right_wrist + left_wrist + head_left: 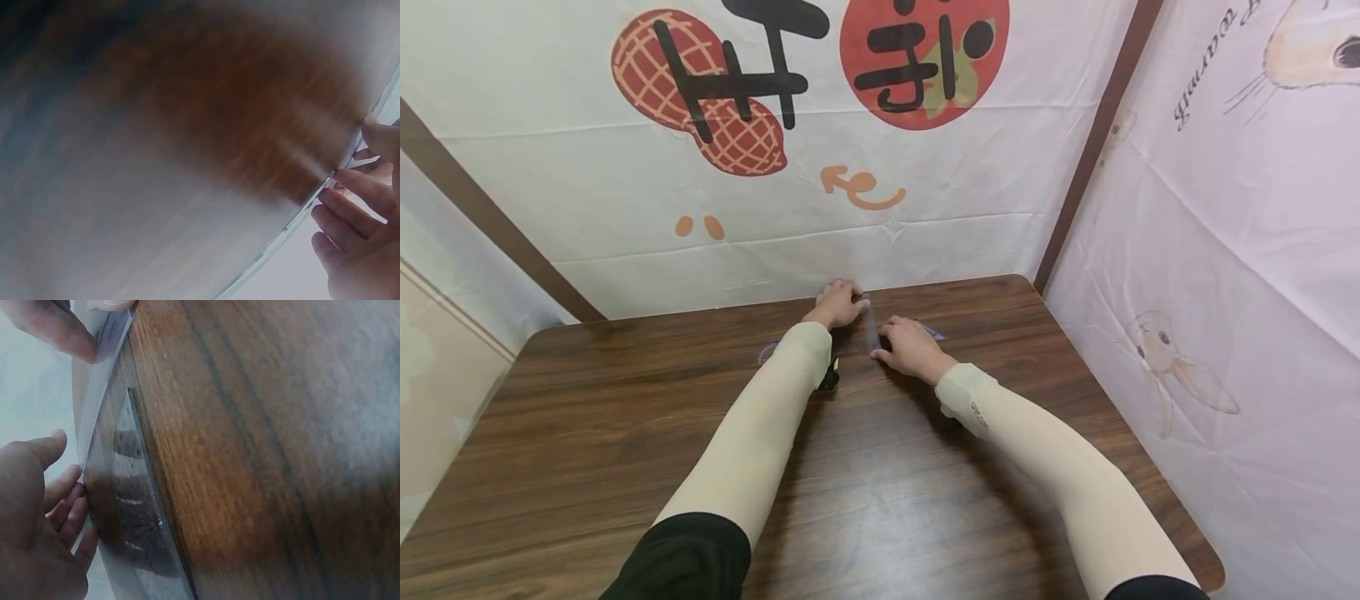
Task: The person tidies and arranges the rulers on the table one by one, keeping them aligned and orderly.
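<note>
A clear ruler point(872, 325) lies between my two hands over the far part of the table, with its long side pointing away from me. At its far end my left hand point(838, 304) holds it with the thumb and fingertips. My right hand point(912, 346) grips the near end, thumb and fingers at the edge. In the left wrist view the ruler point(103, 375) stretches from the right fingers down to the left fingertips. Beside it is a transparent protractor point(134, 494), flat on the wood. The right wrist view shows the right hand point(362, 219) with fingertips at the ruler's edge.
A blue-tinted set square point(932, 331) lies just beyond the right hand. Part of a purplish curved edge point(767, 352) shows left of the left forearm. A printed cloth point(760, 267) hangs behind the table's far edge, and another point(1217, 333) along the right.
</note>
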### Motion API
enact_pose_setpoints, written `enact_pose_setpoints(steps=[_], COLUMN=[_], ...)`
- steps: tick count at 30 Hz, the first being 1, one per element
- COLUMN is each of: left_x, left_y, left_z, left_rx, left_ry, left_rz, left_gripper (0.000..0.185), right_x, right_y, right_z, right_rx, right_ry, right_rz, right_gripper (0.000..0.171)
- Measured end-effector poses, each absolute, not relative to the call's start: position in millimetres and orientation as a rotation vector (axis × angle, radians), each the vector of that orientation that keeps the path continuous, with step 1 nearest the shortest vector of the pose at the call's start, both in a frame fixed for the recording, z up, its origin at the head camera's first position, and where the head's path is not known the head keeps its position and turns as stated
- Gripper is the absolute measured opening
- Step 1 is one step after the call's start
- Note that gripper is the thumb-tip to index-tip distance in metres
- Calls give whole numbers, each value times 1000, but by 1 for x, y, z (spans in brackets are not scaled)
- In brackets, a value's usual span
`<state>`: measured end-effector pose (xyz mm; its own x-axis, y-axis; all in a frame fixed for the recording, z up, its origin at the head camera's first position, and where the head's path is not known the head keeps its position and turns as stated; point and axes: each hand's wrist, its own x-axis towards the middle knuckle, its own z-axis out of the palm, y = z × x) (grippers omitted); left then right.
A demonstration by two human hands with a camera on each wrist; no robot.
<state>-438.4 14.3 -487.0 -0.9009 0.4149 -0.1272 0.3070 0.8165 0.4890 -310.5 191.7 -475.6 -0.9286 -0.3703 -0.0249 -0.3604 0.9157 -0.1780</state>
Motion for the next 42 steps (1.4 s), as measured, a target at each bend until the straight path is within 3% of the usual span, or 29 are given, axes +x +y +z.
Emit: enact_pose_setpoints(steps=[16, 30, 42], left_x=[-427, -427, -427], left_y=[6, -16, -21], left_z=[-477, -469, -476], left_rx=[509, 586, 632], left_ry=[2716, 2455, 2466], left_rz=[1025, 1361, 1327], left_gripper=[39, 56, 68], right_x=[-311, -314, -310], right_y=[188, 186, 184], right_z=[-476, -476, -476], right_rx=[-547, -568, -544], right_ry=[3002, 3028, 3068], right_rz=[-349, -398, -351], right_gripper=[57, 53, 52])
